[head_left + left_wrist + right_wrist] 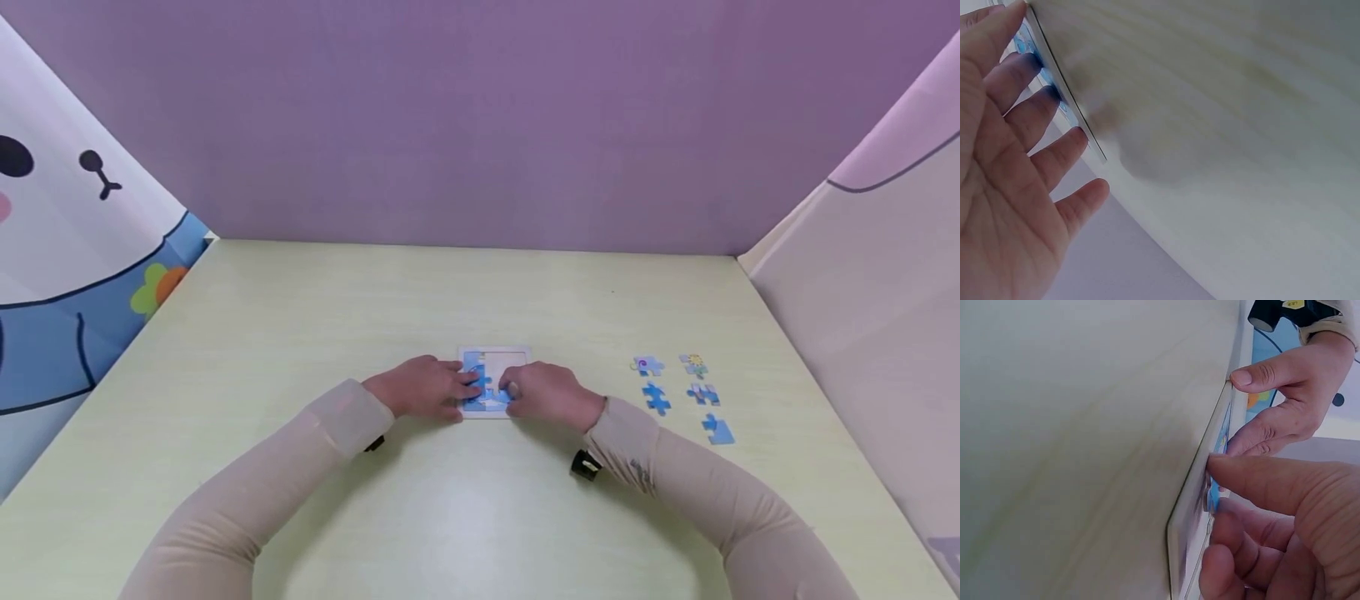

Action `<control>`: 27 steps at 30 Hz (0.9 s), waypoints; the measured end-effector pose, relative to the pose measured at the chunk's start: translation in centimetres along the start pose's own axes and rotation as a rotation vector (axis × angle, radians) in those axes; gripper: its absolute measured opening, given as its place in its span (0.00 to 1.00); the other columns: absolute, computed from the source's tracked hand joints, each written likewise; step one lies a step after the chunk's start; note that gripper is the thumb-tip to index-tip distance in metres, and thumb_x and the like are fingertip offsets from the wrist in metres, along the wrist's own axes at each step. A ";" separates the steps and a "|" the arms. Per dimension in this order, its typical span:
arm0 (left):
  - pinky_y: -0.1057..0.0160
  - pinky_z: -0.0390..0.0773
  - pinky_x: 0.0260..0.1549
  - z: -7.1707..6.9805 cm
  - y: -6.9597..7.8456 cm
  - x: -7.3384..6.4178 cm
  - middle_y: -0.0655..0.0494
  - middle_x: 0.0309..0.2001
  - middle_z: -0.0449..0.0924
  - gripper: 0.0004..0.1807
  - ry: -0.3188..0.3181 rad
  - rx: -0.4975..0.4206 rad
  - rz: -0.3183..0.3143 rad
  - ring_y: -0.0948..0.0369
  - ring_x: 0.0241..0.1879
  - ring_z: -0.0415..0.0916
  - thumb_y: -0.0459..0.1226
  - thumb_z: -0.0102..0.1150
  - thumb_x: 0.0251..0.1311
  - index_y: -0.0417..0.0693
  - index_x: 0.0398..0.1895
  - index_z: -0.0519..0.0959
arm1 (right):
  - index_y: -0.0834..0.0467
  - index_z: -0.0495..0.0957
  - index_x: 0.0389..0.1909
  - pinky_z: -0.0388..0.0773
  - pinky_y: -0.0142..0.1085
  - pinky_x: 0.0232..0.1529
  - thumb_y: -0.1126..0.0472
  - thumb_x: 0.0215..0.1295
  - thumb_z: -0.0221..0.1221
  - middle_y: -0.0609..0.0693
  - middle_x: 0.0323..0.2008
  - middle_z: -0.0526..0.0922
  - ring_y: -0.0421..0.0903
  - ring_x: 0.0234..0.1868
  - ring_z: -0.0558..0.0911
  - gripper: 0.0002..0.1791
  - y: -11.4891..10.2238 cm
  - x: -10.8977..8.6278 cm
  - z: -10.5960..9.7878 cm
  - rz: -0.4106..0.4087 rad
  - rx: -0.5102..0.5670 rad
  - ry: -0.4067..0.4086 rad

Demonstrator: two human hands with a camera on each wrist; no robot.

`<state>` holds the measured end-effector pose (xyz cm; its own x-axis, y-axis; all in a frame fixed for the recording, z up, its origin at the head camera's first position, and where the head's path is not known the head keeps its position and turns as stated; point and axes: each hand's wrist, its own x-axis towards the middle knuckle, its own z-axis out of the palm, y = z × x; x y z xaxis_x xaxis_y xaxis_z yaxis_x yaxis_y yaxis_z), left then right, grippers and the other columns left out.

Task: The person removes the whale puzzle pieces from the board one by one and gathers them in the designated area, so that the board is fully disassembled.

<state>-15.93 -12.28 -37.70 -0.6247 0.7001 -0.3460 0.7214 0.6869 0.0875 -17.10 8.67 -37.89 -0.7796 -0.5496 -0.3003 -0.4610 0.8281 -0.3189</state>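
Observation:
A small pale puzzle tray lies flat on the table between both hands. Blue jigsaw pieces fill its left side and lower part, while the upper right shows bare backing. My left hand rests at the tray's left side, fingers extended over the fitted pieces and thumb at the near corner. In the left wrist view the fingertips lie along the tray edge. At the tray's right side, my right hand pinches a blue puzzle piece between thumb and curled fingers, low over the tray; the hand covers most of the piece.
Several loose puzzle pieces lie to the right of the right hand, among them a purple-blue piece, a sun piece and a plain blue piece. A purple wall borders the table's far edge; printed panels stand at both sides.

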 end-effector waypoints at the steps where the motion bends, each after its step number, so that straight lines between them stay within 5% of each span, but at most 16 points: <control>1: 0.50 0.67 0.60 0.0 0.0 0.0 0.54 0.69 0.63 0.29 0.000 0.001 0.000 0.50 0.68 0.60 0.48 0.56 0.66 0.51 0.68 0.68 | 0.54 0.80 0.49 0.70 0.36 0.29 0.59 0.57 0.66 0.46 0.37 0.83 0.45 0.35 0.76 0.17 0.0 0.0 0.0 0.000 0.002 0.005; 8: 0.50 0.68 0.59 0.1 -0.1 0.0 0.54 0.69 0.63 0.28 0.005 0.015 0.002 0.50 0.68 0.61 0.48 0.56 0.66 0.51 0.68 0.68 | 0.54 0.81 0.44 0.64 0.33 0.23 0.63 0.61 0.60 0.44 0.25 0.79 0.43 0.25 0.73 0.10 0.3 -0.1 0.1 -0.025 0.087 0.058; 17: 0.51 0.68 0.60 0.1 -0.1 0.1 0.54 0.69 0.63 0.28 0.011 0.018 0.006 0.50 0.67 0.61 0.48 0.56 0.66 0.52 0.67 0.69 | 0.57 0.80 0.33 0.66 0.32 0.27 0.63 0.61 0.62 0.44 0.25 0.78 0.41 0.25 0.72 0.02 0.6 -0.3 0.1 -0.076 0.172 0.110; 27: 0.50 0.71 0.56 0.1 0.0 0.2 0.50 0.67 0.65 0.24 0.033 0.024 0.032 0.47 0.65 0.64 0.46 0.58 0.65 0.56 0.64 0.73 | 0.58 0.80 0.34 0.70 0.33 0.30 0.65 0.62 0.60 0.45 0.27 0.79 0.41 0.25 0.73 0.02 1.7 -1.0 -0.2 -0.086 0.283 0.139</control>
<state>-16.06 -12.17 -37.91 -0.6105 0.7279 -0.3121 0.7477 0.6597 0.0758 -17.18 10.65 -37.98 -0.8025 -0.5796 -0.1418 -0.4066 0.7051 -0.5810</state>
